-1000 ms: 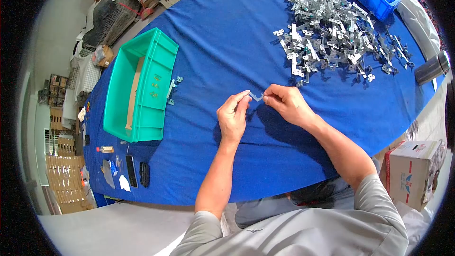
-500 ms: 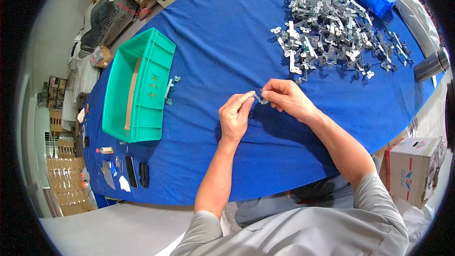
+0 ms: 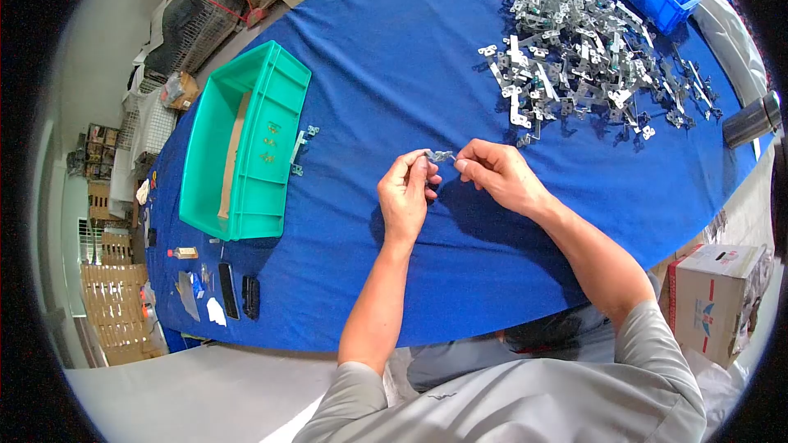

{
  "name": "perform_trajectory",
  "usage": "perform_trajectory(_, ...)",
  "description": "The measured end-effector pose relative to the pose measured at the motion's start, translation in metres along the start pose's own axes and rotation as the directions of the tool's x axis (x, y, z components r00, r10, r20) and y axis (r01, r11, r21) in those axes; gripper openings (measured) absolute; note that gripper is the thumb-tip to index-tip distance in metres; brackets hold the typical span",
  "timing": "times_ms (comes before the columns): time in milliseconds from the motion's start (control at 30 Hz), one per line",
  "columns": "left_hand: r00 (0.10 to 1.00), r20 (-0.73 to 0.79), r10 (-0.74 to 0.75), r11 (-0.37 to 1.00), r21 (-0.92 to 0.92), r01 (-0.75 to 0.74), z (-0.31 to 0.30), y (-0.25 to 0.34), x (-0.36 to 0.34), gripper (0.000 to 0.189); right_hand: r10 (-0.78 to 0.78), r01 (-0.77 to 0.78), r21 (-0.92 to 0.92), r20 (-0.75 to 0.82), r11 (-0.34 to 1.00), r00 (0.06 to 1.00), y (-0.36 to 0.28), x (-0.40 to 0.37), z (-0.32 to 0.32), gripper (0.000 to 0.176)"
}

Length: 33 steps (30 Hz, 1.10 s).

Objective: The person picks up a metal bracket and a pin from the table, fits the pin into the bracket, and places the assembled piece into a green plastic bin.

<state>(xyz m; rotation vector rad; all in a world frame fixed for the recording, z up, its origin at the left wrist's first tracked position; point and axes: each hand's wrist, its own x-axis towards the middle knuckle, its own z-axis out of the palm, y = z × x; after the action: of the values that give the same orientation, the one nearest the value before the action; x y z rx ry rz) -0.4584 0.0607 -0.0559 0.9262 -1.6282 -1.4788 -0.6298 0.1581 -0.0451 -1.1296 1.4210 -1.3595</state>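
Near the middle of the blue cloth, a small silvery metal bracket (image 3: 439, 156) is held up between my two hands. My left hand (image 3: 405, 197) pinches its left end between thumb and fingers. At its right end, the thumb and forefinger of my right hand (image 3: 505, 178) are closed on the tip; the fingers partly hide the fine detail there. A large heap of similar metal brackets (image 3: 566, 49) lies beyond my right hand. Another long bracket (image 3: 300, 150) rests on the cloth beside the green crate (image 3: 271, 184), to the left.
A blue bin (image 3: 657, 4) stands behind the heap, and a metal cylinder (image 3: 751, 121) is at the right table edge. Front left lie a small bottle (image 3: 185, 253), a black phone-like slab (image 3: 227, 290) and a black object (image 3: 250, 297). A cardboard box (image 3: 712, 299) sits right of the table.
The bracket has turned from slanting to lying nearly level between my hands. My left fingers have shifted and curled below it. The whole view has shifted slightly.
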Motion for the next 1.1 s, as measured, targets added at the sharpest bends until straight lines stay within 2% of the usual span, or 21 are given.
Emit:
perform_trajectory(67, 1.0, 0.01, 0.004, 1.0, 0.007, -0.004, 0.0, 0.0, 0.0, 0.022, 0.016, -0.017, -0.046, -0.018, 0.999, 1.0, -0.001, 0.0, -0.001, 0.02)
perform_trajectory(167, 1.0, 0.01, -0.004, 1.0, 0.025, 0.004, 0.001, 0.002, -0.001, 0.022, -0.069, 0.063, -0.164, -0.031, 0.985, 0.997, -0.001, -0.001, 0.0, 0.019)
perform_trajectory(267, 0.992, 0.024, 0.123, 0.977, 0.171, -0.125, -0.002, 0.005, -0.001, 0.019, -0.115, 0.094, -0.297, -0.055, 0.95, 0.992, -0.002, -0.001, -0.002, 0.017)
perform_trajectory(367, 0.926, 0.091, 0.367, 0.885, 0.274, -0.377, -0.001, 0.008, 0.001, 0.018, 0.042, -0.052, -0.167, -0.063, 0.985, 0.997, -0.008, -0.002, -0.001, 0.017)
perform_trajectory(567, 0.937, 0.102, 0.334, 0.9, 0.259, -0.349, 0.0, 0.011, -0.001, 0.017, 0.095, -0.092, 0.161, -0.008, 0.983, 0.995, -0.003, 0.003, -0.006, 0.02)
perform_trajectory(667, 0.917, 0.139, 0.373, 0.88, 0.26, -0.397, 0.002, 0.01, 0.0, 0.017, 0.12, -0.125, 0.153, 0.041, 0.98, 0.992, -0.006, 0.004, -0.008, 0.022)
perform_trajectory(767, 0.921, 0.168, 0.35, 0.881, 0.274, -0.385, 0.002, 0.014, -0.001, 0.014, 0.156, -0.163, 0.082, 0.091, 0.983, 0.984, -0.001, 0.005, -0.013, 0.021)
perform_trajectory(867, 0.897, 0.217, 0.386, 0.861, 0.264, -0.435, 0.003, 0.006, 0.002, 0.014, 0.091, -0.074, 0.177, -0.089, 0.981, 0.992, -0.006, 0.003, -0.008, 0.02)
perform_trajectory(967, 0.995, 0.068, 0.075, 0.979, 0.186, -0.086, 0.003, 0.004, -0.004, 0.019, 0.142, -0.112, 0.225, -0.125, 0.968, 0.982, -0.009, 0.005, -0.012, 0.019)
perform_trajectory(1100, 1.0, -0.014, 0.024, 0.999, 0.021, -0.023, 0.002, 0.0, 0.0, 0.022, 0.049, -0.049, 0.089, 0.0, 0.995, 0.999, -0.006, 0.0, -0.004, 0.018)
